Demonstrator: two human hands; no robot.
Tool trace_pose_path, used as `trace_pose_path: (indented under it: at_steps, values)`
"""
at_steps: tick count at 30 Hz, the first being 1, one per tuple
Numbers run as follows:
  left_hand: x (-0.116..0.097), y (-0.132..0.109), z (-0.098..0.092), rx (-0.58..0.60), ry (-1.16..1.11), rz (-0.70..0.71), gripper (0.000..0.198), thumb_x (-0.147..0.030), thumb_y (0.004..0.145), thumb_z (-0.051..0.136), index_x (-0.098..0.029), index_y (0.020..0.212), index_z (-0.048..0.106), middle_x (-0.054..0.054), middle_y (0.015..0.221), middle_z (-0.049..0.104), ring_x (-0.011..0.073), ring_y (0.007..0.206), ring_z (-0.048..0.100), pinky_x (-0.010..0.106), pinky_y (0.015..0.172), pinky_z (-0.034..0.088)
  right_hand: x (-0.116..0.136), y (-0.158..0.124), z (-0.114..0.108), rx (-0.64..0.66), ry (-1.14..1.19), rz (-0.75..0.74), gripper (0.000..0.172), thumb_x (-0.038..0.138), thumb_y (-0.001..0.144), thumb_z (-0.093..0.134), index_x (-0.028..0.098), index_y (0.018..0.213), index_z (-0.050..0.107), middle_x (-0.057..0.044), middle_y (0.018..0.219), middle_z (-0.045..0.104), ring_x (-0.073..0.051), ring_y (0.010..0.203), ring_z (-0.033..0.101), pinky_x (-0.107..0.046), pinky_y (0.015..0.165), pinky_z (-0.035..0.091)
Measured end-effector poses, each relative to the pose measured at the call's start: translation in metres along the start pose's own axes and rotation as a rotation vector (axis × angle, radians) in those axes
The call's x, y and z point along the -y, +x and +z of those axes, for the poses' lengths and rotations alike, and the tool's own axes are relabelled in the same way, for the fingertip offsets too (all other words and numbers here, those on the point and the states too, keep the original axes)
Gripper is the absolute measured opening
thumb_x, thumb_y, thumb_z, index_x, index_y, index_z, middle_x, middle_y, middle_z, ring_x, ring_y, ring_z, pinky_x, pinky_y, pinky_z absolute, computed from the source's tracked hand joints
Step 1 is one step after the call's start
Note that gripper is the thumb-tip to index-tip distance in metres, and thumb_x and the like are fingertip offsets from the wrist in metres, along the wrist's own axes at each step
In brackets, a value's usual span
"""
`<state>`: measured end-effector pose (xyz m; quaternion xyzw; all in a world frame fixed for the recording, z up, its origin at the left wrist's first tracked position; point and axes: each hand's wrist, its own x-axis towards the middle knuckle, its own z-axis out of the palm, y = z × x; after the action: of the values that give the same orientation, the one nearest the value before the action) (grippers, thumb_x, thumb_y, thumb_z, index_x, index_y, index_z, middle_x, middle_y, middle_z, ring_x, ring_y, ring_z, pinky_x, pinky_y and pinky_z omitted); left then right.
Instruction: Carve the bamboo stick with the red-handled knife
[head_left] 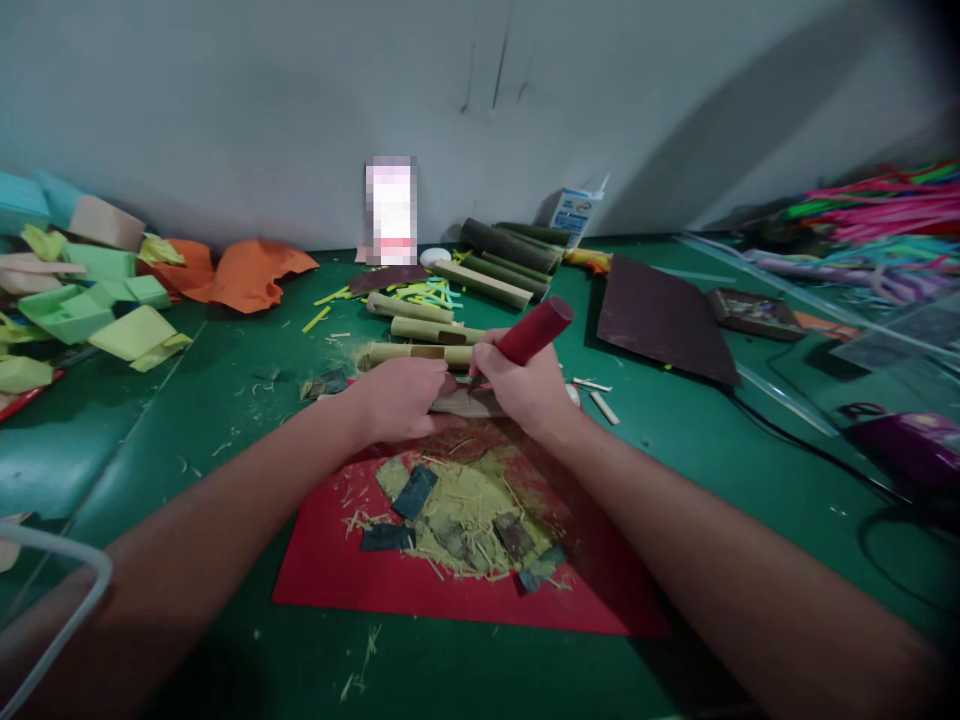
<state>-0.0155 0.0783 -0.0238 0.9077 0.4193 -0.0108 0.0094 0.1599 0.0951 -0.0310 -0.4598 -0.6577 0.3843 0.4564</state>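
Note:
My right hand [531, 390] is wrapped round a carving tool with a thick red handle [538, 330]. Its thin tip points down at a pale piece of bamboo [469, 402]. On the left end of that piece, my left hand [401, 395] is closed, pressing it down, with some fingers hidden beneath. Under both hands lies a red mat [345, 580], bearing a heap of bamboo sawdust and shavings [472, 500] and several dark square scraps [415, 492]. Just beyond the hands rests a cut bamboo tube [390, 354] with a notch in it.
More bamboo tubes [510, 245] lie at the back, near a lit phone [391, 210] and a small blue-white box [576, 215]. Folded paper [97, 300] and orange sheets [255, 272] are on the left. A dark board [660, 320], cable [810, 445] and purple device [911, 450] sit right.

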Motion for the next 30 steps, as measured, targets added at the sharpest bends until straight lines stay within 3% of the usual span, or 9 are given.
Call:
trace_pose_path:
  at_steps: [6,13,26,30]
  values:
    - [0.0,0.001,0.001,0.004,0.007,0.027,0.04,-0.051,0.094,0.053,-0.014,0.099,0.067,0.011,0.094,0.067,0.0243,0.083,0.065,0.033,0.067,0.045,0.006,-0.004,-0.002,-0.029,0.048,0.089,0.022,0.027,0.071,0.052,0.022,0.05,0.052,0.002,0.049,0.047,-0.012,0.051,0.044,-0.028,0.05,0.033]
    - [0.0,0.0,0.001,-0.014,-0.009,0.001,0.04,-0.052,0.092,0.054,-0.014,0.096,0.067,0.012,0.094,0.068,0.0245,0.084,0.064,0.034,0.069,0.045,-0.002,0.0,0.0,-0.128,0.021,0.022,0.02,0.029,0.073,0.055,0.021,0.055,0.053,0.003,0.054,0.05,-0.012,0.056,0.045,-0.027,0.053,0.036]
    - [-0.002,-0.002,0.003,-0.043,-0.033,-0.006,0.038,-0.05,0.091,0.057,-0.014,0.099,0.067,0.012,0.098,0.068,0.0264,0.088,0.066,0.035,0.072,0.049,-0.001,-0.004,0.001,-0.049,-0.041,-0.022,0.021,0.034,0.075,0.054,0.023,0.059,0.047,0.004,0.057,0.046,-0.011,0.057,0.041,-0.028,0.054,0.033]
    - [-0.002,-0.002,0.005,-0.066,-0.081,0.008,0.036,-0.045,0.089,0.061,-0.014,0.107,0.066,0.013,0.106,0.071,0.0286,0.096,0.068,0.037,0.078,0.053,-0.001,-0.003,0.002,0.04,-0.126,-0.046,0.022,0.036,0.073,0.057,0.023,0.06,0.046,0.003,0.057,0.046,-0.012,0.055,0.04,-0.029,0.055,0.034]
